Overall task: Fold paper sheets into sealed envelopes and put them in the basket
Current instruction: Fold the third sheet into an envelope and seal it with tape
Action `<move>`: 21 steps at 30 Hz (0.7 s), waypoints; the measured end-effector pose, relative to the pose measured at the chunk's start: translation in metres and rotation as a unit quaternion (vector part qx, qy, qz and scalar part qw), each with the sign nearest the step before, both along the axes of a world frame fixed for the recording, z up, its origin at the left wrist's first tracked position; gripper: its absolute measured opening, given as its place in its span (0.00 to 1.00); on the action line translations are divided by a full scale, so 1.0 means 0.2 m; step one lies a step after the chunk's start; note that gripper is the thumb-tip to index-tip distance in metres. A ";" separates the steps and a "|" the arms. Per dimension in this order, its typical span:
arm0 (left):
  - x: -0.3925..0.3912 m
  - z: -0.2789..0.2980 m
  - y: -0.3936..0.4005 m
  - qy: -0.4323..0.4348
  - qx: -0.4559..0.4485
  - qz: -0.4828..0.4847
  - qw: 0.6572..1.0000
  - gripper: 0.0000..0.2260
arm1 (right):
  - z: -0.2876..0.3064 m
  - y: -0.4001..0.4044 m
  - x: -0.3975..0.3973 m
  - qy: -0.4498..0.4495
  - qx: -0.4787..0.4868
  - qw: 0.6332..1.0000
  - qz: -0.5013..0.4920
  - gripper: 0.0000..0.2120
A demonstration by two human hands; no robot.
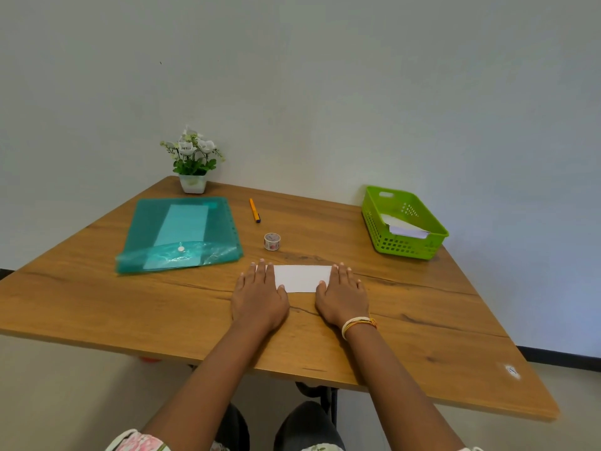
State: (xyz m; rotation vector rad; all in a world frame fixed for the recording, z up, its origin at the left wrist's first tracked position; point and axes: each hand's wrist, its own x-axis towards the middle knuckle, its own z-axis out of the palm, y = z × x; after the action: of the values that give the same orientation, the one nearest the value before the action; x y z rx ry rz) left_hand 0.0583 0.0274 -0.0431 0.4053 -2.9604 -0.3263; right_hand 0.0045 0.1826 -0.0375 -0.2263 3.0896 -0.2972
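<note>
Wooden tabletop (422, 320): left hand (258, 296) and right hand (341, 296), fingers flat, are pinning paper (300, 277) ends, likely setting a crease. Tape (272, 241) and basket (403, 247) are waiting nearby.

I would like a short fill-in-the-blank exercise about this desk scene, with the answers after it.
1. Both hands press flat on the folded ____ paper.
2. The green basket already holds ____.
3. The tape roll stands between the paper and the ____.
4. The flower pot stands beyond the teal ____.

Answers: white; envelopes; pen; folder

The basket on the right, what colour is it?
Bright green; the basket shows clearly in the head view.
</note>
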 end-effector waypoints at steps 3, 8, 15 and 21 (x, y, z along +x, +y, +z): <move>0.01 -0.01 0.00 0.013 0.019 0.030 0.999 0.30 | 0.00 -0.01 0.00 0.000 -0.007 1.000 -0.014 0.31; 0.02 0.01 -0.01 0.018 0.030 0.010 0.999 0.32 | 0.01 -0.01 -0.01 -0.004 -0.031 0.997 -0.067 0.30; 0.05 0.03 -0.08 0.037 0.039 -0.072 0.996 0.26 | 0.04 0.01 0.01 0.088 -0.065 0.989 -0.104 0.29; 0.12 0.08 -0.26 0.150 0.118 -0.086 0.978 0.13 | 0.05 -0.23 0.11 0.165 -0.113 0.979 0.040 0.23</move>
State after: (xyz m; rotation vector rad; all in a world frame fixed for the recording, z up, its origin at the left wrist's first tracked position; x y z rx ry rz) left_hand 0.0832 -0.0239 -0.0266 0.1082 -2.6702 -0.6973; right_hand 0.0265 0.1363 -0.0278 -0.4469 3.3537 -0.6757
